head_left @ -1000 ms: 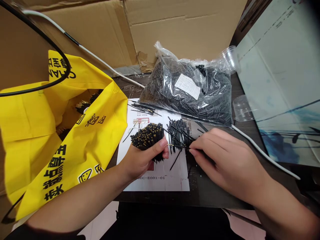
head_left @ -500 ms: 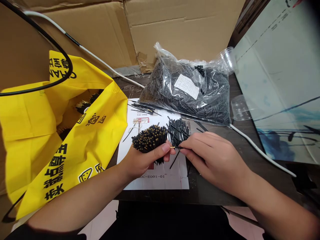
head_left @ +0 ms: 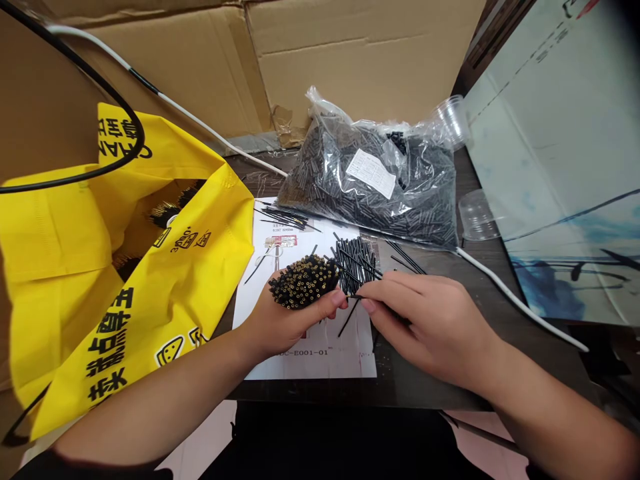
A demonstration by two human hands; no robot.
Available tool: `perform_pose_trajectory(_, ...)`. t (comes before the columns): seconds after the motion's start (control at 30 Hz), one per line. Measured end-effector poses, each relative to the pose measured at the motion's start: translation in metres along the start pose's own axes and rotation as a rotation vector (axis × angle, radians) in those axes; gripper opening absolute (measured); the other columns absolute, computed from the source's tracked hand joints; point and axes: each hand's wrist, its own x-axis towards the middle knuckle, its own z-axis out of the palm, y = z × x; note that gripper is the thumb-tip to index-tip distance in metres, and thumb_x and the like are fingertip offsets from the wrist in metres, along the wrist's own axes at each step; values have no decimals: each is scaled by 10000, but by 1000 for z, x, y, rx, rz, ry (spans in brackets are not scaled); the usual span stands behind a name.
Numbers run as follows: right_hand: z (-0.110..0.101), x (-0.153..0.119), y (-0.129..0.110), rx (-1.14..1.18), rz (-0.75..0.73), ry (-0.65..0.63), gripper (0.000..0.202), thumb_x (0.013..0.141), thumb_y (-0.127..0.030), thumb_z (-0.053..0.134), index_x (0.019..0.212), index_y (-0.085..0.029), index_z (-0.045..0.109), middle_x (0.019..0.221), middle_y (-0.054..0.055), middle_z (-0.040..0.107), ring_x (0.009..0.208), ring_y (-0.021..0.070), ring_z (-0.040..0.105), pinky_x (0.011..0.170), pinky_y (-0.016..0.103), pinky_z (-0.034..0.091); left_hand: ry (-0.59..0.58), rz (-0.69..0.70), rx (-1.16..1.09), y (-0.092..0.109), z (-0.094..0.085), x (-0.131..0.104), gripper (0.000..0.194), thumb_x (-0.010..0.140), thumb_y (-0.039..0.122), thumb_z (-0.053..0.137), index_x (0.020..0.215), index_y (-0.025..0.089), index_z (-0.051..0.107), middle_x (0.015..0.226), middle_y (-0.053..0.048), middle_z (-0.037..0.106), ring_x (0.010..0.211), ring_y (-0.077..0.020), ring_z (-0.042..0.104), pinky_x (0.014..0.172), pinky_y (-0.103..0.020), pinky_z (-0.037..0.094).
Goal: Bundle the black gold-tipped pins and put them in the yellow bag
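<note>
The left hand (head_left: 295, 321) is wrapped around a thick bundle of black, gold-tipped rods (head_left: 303, 281), held over the paper, with the ring-like ends turned up toward the view; its thumb and forefinger also pinch one end of a slim black piece (head_left: 355, 297). The right hand (head_left: 433, 323) grips that same piece near its other end between thumb and forefinger. What has just changed is the gap: the right fingertips have come in close to the left ones, and the gold-coloured stretch visible between them a second ago is now nearly hidden. That suggests the two ends are being worked together, though whether they are fully joined cannot be told. The bundle has also tipped, showing more of its ends. Just beyond the hands, a loose pile of black sticks (head_left: 357, 257) lies on the printed sheet (head_left: 325, 367), with thinner black strands (head_left: 285, 217) near its far edge. Behind rests a labelled clear bag of short black tubes (head_left: 325, 187); on the left, a yellow carrier bag (head_left: 233, 207) holds more gold-tipped bundles (head_left: 164, 215).
</note>
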Motion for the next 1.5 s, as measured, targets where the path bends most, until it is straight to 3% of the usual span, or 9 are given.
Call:
perform_pose_trajectory(0.2,-2,5,1,-105,-65,5,202,1013,-160,567,934,-170,753,777,18,681,762,182,607,800,413,375,52,202,127,6,4,0,202,932,348,711,832,172,711,860,-39,723,819,-136,683,695,-239,572)
perform_pose_trajectory(0.33,0,5,3,-83,-60,31,189,1011,-147,582,977,-197,760,836,21,714,817,195,613,793,406,362,65,242,185,2,4,0,161,935,332,711,867,187,704,857,-19,721,810,-131,679,808,-288,581)
perform_pose_trajectory(0.6,6,0,4,69,-55,68,175,1008,-128,597,1018,-186,761,840,17,740,820,179,616,763,367,396,71,270,204,-1,4,2,49,909,236,734,886,206,703,884,8,725,829,-115,689,810,-264,567)
perform_pose_trajectory(0.83,14,2,4,96,-36,81,129,985,-115,626,1011,-174,739,793,-3,718,805,175,601,750,355,423,105,223,96,-1,7,3,80,882,245,763,887,204,695,934,-1,739,890,-137,708,864,-290,587)
perform_pose_trajectory(1.03,18,0,4,103,-24,89,100,989,-152,641,1027,-153,733,763,21,699,774,177,608,740,353,459,98,228,55,0,6,4,115,877,280,770,889,191,697,837,-8,706,839,-144,685,823,-291,587)
perform_pose_trajectory(1.13,15,0,6,117,-25,121,115,978,-177,675,1084,-155,714,799,26,716,790,169,615,734,336,473,47,186,37,2,2,5,218,907,367,735,839,167,680,749,-12,658,759,-132,651,728,-261,574)
perform_pose_trajectory(1.27,11,1,9,79,-61,161,118,956,-152,700,1069,-181,707,788,13,710,820,164,613,749,331,479,-65,90,3,2,-3,4,324,933,454,687,817,154,647,722,-15,633,594,-93,567,504,-204,465)
perform_pose_trajectory(1.5,11,-1,8,75,-133,157,283,957,-87,661,1218,-194,669,860,17,729,863,168,590,759,340,484,-74,102,-43,2,0,4,201,901,343,742,841,172,656,710,1,644,659,-106,604,599,-214,505)
